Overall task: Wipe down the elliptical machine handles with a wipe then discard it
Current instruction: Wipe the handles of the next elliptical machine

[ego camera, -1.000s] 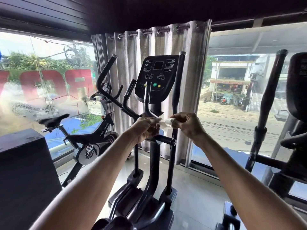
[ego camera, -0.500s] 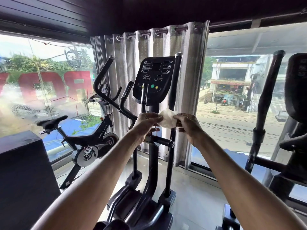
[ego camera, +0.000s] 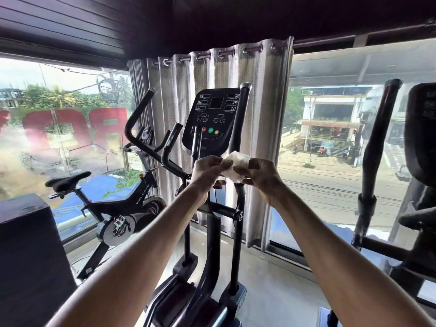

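A black elliptical machine stands straight ahead, its console (ego camera: 213, 116) facing me. Its right upright handle (ego camera: 240, 119) rises beside the console with a silver cap; its left handle (ego camera: 136, 119) curves up to the left. A white crumpled wipe (ego camera: 236, 165) is stretched between both hands just below the console. My left hand (ego camera: 207, 173) pinches the wipe's left edge and my right hand (ego camera: 259, 173) pinches its right edge. Neither hand touches a handle.
A black spin bike (ego camera: 122, 204) stands at the left by the window. A dark box (ego camera: 28, 251) fills the lower left. A second elliptical (ego camera: 377, 161) stands at the right. A grey curtain (ego camera: 259, 114) hangs behind the console.
Both hands have risen slightly and drawn the wipe open between them; a second ago it was a small bunched piece, now it shows wider.
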The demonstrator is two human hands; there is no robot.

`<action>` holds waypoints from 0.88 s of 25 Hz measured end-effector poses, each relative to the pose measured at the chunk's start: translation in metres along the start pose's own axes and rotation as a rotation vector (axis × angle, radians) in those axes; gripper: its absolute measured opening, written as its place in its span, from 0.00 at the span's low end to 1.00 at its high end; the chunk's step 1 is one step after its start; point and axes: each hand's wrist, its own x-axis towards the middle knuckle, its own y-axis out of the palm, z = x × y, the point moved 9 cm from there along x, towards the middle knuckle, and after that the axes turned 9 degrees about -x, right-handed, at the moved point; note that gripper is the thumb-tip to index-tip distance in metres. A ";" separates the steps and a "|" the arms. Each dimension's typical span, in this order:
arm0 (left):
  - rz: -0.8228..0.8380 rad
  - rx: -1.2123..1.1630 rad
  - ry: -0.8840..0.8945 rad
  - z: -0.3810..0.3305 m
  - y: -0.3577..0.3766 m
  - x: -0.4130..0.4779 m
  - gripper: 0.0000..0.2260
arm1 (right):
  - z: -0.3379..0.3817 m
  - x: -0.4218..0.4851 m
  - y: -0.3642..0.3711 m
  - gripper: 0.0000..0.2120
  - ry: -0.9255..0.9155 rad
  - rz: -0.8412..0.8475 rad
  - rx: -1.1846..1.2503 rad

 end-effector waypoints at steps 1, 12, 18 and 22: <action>0.023 0.010 -0.028 0.001 0.007 0.005 0.10 | -0.001 0.008 -0.006 0.06 0.004 -0.024 -0.026; -0.144 0.022 0.032 -0.022 0.045 0.059 0.07 | 0.046 0.045 -0.053 0.12 -0.392 -0.373 -0.389; -0.074 0.048 0.043 -0.029 0.054 0.112 0.04 | 0.048 0.086 -0.034 0.23 -0.402 -0.271 -0.483; 0.020 -0.028 0.050 -0.041 0.057 0.152 0.09 | 0.063 0.122 -0.039 0.10 -0.508 -0.504 -0.612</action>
